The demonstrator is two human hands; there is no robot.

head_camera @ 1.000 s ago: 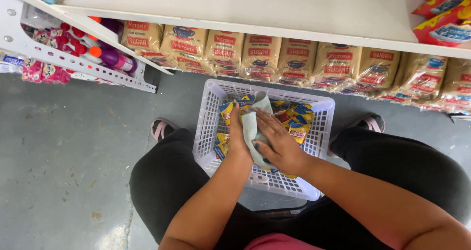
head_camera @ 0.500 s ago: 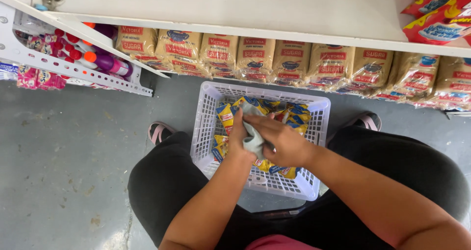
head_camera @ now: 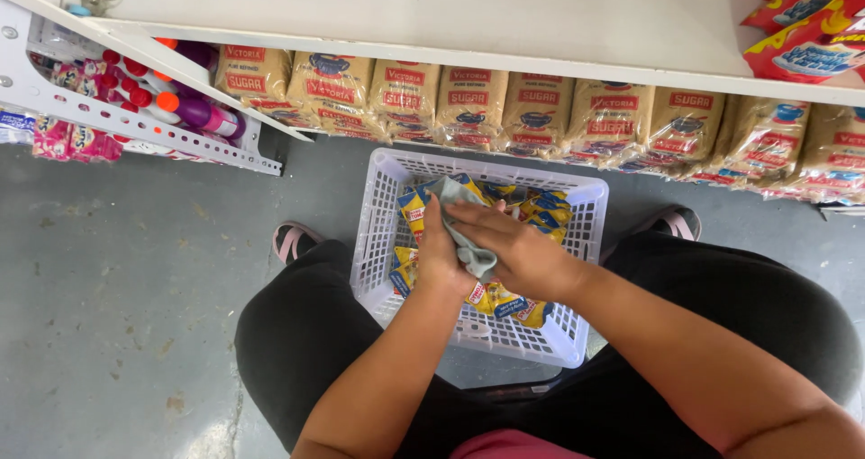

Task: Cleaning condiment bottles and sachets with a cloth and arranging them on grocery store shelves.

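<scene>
The person's left hand (head_camera: 439, 252) and right hand (head_camera: 514, 252) are pressed together over the white slotted plastic basket (head_camera: 374, 243), both closed around a pale grey-green cloth (head_camera: 459, 211) that is pinched between them. A second ago the cloth stood taller and looser between the palms; since then the hands have drawn in, the right hand has slid across it toward 9 o'clock, and the cloth is bunched smaller, which reads as a wiping or folding rub under way. The basket rests on the grey concrete floor (head_camera: 117, 288) between the knees, at 12 o'clock from the body, with small yellow-and-blue snack packets (head_camera: 505, 304) inside it.

Whether a packet is also held inside the cloth cannot be told, since the hands cover that spot. The fingers of the left hand are mostly hidden behind the right. The row of brown sugar bags (head_camera: 468, 108) at 12 o'clock is partly cut off by the white shelf board (head_camera: 450, 18) above.
</scene>
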